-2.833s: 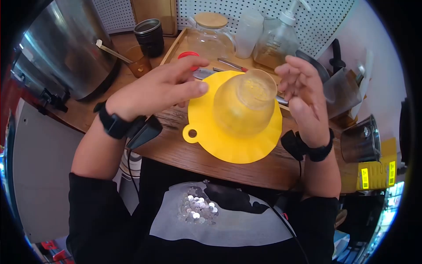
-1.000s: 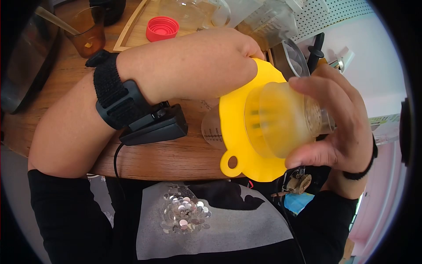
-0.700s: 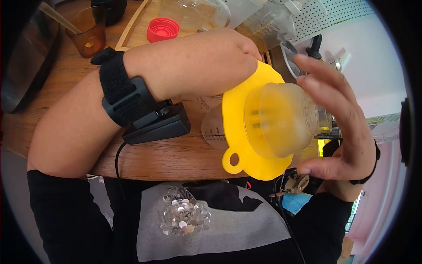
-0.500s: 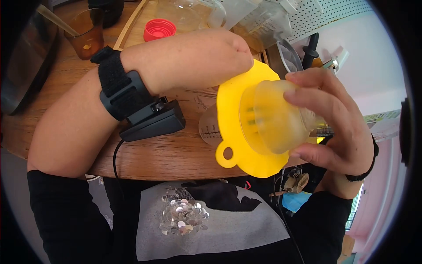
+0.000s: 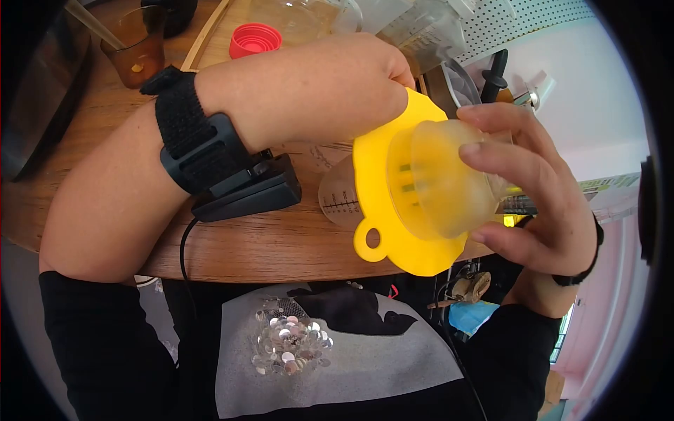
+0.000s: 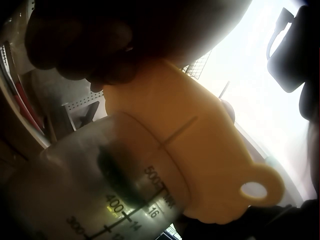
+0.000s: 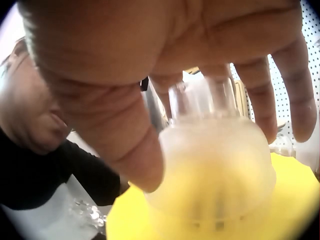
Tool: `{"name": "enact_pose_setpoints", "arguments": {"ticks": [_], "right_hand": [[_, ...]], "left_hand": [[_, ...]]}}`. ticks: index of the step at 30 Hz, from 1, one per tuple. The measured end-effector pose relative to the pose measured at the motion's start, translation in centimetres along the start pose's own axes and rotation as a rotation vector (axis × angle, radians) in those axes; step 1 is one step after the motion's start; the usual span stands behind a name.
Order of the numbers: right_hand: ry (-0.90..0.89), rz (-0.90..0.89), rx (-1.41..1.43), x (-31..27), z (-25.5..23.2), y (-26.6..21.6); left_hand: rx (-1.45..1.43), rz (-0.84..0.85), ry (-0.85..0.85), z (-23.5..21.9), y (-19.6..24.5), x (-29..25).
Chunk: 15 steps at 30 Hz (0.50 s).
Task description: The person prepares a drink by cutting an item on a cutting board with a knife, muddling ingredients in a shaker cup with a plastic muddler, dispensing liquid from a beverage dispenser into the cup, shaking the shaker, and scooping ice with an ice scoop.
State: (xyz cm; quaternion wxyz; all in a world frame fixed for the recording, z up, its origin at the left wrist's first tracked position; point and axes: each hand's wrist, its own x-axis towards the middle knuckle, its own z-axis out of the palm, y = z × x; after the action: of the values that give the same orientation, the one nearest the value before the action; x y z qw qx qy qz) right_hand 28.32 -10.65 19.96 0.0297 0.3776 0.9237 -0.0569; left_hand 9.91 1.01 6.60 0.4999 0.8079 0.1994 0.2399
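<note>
My left hand [image 5: 379, 81] grips the upper rim of a yellow scalloped disc [image 5: 375, 175] with a looped tab; its curled fingers [image 6: 75, 47] show dark at that edge in the left wrist view. Against the disc's left face stands a clear measuring cup [image 5: 339, 196], tilted, with printed marks up to 500. A frosted, dome-shaped container [image 5: 446, 186] sits on the other face, its narrower clear end [image 7: 200, 100] pointing toward my right palm. My right hand [image 5: 544, 193] holds the dome, thumb on one side and fingers curved over the other.
A red ribbed cap [image 5: 255, 41] lies on the wooden tray [image 5: 210, 31] behind my left forearm. An amber cup [image 5: 137, 59] with a stick stands at the back left. Glass vessels crowd the back. The wooden table's front edge [image 5: 246, 279] runs before my lap.
The yellow disc, dome and cup have come up and tipped sideways since the first frame. My left hand has taken the disc's rim. My right fingers came off the dome, then closed round it again.
</note>
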Motion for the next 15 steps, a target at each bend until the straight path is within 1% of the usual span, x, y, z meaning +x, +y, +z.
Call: {"name": "enact_pose_setpoints", "arguments": {"ticks": [1,2,4,8,10,11,13,14,15], "right_hand": [[-0.043,0.026,0.009,0.1,0.1,-0.1],[-0.043,0.027,0.008,0.3,0.1,-0.6],[-0.032,0.328,-0.176,0.9,0.3,-2.2],[0.016,0.388,-0.285,1.4,1.3,-1.8],[0.175,0.188,-0.191,1.5,1.2,-1.3],[0.171,0.186,-0.188,1.3,1.2,-0.8],[0.188,-0.039,-0.064,0.8,1.0,0.3],[0.085,-0.043,-0.030,0.3,0.5,0.3],[0.086,-0.044,-0.029,0.3,0.5,0.2]], "left_hand": [[0.000,0.002,-0.001,0.1,0.0,0.0],[0.000,0.003,-0.001,0.1,0.1,0.0],[-0.032,-0.016,-0.003,0.1,0.3,0.0],[-0.062,-0.025,0.024,0.0,-0.1,0.0],[0.071,0.034,0.043,0.1,0.0,0.2],[0.067,0.030,0.044,0.2,-0.1,0.2],[0.144,0.069,0.048,0.0,0.0,0.1],[0.144,0.067,0.049,-0.1,0.0,0.1],[0.151,0.066,0.048,-0.1,0.1,0.1]]}}
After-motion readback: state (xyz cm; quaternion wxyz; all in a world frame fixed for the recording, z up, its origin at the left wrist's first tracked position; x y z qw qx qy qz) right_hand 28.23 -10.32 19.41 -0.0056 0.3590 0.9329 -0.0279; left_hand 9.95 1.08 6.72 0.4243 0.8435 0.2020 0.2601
